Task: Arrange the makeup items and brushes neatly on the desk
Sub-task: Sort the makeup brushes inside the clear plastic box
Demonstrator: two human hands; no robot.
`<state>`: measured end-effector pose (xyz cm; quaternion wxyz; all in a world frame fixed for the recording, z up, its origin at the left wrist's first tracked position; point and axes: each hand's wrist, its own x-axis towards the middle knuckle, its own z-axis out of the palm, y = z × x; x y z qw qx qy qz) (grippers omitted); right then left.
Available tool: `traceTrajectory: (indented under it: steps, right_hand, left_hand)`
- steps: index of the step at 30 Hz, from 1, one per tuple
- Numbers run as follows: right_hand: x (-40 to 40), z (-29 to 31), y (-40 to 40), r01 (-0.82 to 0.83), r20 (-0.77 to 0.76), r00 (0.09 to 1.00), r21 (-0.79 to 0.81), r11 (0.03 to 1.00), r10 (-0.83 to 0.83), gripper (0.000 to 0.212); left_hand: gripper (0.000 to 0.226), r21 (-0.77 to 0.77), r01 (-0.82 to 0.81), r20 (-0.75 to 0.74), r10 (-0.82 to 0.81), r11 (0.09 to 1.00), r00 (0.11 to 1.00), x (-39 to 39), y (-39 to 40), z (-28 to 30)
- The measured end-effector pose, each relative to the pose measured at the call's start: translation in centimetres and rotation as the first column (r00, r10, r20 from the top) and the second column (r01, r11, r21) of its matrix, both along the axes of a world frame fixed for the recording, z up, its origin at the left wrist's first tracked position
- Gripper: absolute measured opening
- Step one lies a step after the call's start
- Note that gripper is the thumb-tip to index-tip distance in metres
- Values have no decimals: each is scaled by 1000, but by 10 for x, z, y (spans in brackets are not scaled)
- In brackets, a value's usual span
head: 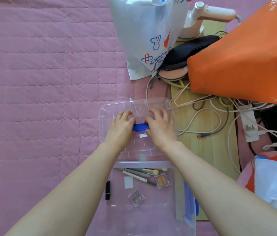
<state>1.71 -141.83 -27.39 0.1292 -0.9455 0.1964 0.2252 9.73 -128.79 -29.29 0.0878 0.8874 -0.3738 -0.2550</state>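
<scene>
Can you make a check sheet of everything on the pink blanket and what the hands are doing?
Surface: pink quilted blanket; wooden board to its right.
Job's things: makeup brushes, eyeshadow compacts, black lipstick, in or beside a clear bin.
Clutter: orange bag, white printed bag, black pouch.
Hands: left hand and right hand both grip a blue piece on a clear lid.
Cables: tangled white cords, power strip.
Surroundings: white handheld appliance.
</scene>
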Motion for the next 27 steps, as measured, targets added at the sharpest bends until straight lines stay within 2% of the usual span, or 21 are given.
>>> traceTrajectory:
  steps: [8, 14, 20, 23, 27]
  right_hand:
    - [-2, -8, -2, -4, -16, 1000, 37, 999, 4, 30]
    - [-8, -1, -1, 38, -16, 999, 114, 993, -36, 42]
    - [-16, 29, 13, 143, 147, 975, 147, 979, -165, 48]
    - [-29, 48, 24, 169, 229, 952, 166, 972, -204, 48]
    - [-60, 74, 45, 137, 300, 936, 171, 976, -184, 47]
  left_hand:
    - [30, 20, 46, 24, -47, 999, 999, 2, 2, -6]
    - [42, 13, 4, -53, -3, 1000, 999, 0, 5, 10]
    - [44, -80, -94, -44, 90, 992, 995, -7, 16, 43]
    - [41, -141, -182, -95, 170, 973, 981, -18, 27, 63]
    - [35, -283, -218, -33, 218, 934, 975, -45, 47, 94]
